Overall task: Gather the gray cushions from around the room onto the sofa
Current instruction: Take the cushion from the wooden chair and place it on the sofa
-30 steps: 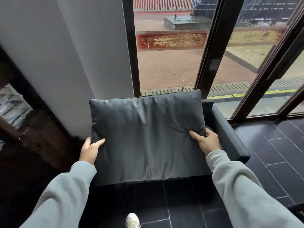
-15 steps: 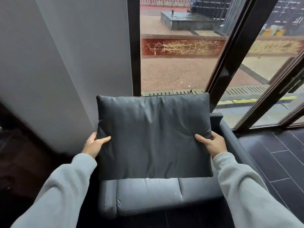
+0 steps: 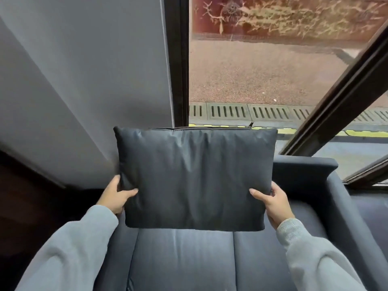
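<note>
A dark gray rectangular cushion (image 3: 195,177) hangs upright in the middle of the head view, above the seat of a gray sofa (image 3: 184,259). My left hand (image 3: 117,195) grips its lower left edge, thumb on the front. My right hand (image 3: 270,201) grips its lower right edge the same way. The cushion hides most of the sofa's backrest; the backrest's right end (image 3: 304,171) and the right armrest show beside it.
A gray wall (image 3: 84,80) rises behind the sofa on the left. Tall dark-framed windows (image 3: 178,59) stand behind it, with pavement and a drain grate outside. Dark wood furniture (image 3: 25,206) sits at the far left.
I have come closer to the sofa, whose seat now fills the lower view. The cushion, held in both hands, has moved forward over the seat toward the backrest.
</note>
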Action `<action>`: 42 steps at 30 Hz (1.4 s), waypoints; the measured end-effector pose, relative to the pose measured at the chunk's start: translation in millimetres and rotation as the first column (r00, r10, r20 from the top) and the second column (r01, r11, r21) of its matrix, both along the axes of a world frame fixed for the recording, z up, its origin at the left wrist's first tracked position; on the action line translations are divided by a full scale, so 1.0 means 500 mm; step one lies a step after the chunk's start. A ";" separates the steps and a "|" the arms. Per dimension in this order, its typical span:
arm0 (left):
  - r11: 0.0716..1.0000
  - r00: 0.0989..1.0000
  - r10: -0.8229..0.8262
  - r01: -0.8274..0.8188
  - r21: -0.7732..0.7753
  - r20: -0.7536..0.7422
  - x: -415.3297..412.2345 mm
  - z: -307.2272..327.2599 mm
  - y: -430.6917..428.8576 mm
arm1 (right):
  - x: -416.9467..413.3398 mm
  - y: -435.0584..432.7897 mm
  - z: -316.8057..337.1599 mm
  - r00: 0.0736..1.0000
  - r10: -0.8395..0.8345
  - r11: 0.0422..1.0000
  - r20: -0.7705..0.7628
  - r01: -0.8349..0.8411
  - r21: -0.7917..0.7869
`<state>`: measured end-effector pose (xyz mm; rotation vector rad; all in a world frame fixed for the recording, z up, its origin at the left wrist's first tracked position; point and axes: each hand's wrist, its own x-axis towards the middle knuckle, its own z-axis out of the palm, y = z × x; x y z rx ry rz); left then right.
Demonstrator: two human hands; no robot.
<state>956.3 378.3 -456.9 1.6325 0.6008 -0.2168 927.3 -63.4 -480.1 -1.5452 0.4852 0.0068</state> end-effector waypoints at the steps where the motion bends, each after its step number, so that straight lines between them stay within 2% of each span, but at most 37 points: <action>1: 1.000 1.000 0.024 -0.024 0.008 0.002 0.015 -0.037 -0.011 | 0.026 -0.001 -0.039 1.000 0.012 1.000 0.013 -0.012 0.010; 8: 0.984 0.983 0.166 -0.170 0.045 0.081 0.106 -0.306 -0.017 | 0.147 0.000 -0.295 0.996 0.068 0.997 0.050 -0.070 0.026; 16: 0.985 0.966 0.165 -0.172 0.020 0.199 0.210 -0.531 -0.003 | 0.207 0.016 -0.507 0.979 -0.056 0.998 0.196 0.048 0.046; 19: 0.979 0.952 0.193 -0.204 0.022 0.238 0.240 -0.573 0.012 | 0.231 0.030 -0.557 0.969 -0.067 0.997 0.239 0.056 0.052; 22: 0.985 0.958 0.128 -0.153 0.084 0.257 0.244 -0.609 0.035 | 0.247 0.042 -0.599 0.970 -0.037 0.999 0.239 0.036 0.006; 25: 0.993 0.970 0.070 -0.091 0.081 0.232 0.242 -0.640 0.046 | 0.240 0.045 -0.641 0.985 0.049 0.994 0.166 -0.032 -0.102; 30: 0.997 0.971 0.059 -0.070 0.041 0.231 0.253 -0.675 0.039 | 0.229 0.051 -0.661 0.997 0.080 0.986 -0.002 -0.080 -0.144; 33: 0.994 0.969 0.063 -0.083 0.074 0.239 0.241 -0.703 0.029 | 0.232 0.062 -0.670 0.999 -0.033 0.975 -0.009 0.031 -0.218; 36: 0.988 0.956 0.120 -0.142 0.065 0.269 0.215 -0.732 0.022 | 0.231 0.065 -0.679 0.984 -0.163 0.953 0.074 0.176 -0.246; 39: 0.985 0.943 0.123 -0.154 0.078 0.308 0.228 -0.755 0.006 | 0.231 0.060 -0.691 0.994 -0.108 0.972 0.016 0.109 -0.208; 42: 0.988 0.936 0.138 -0.154 0.021 0.324 0.258 -0.776 -0.006 | 0.242 0.057 -0.708 0.997 -0.074 0.984 -0.028 0.068 -0.166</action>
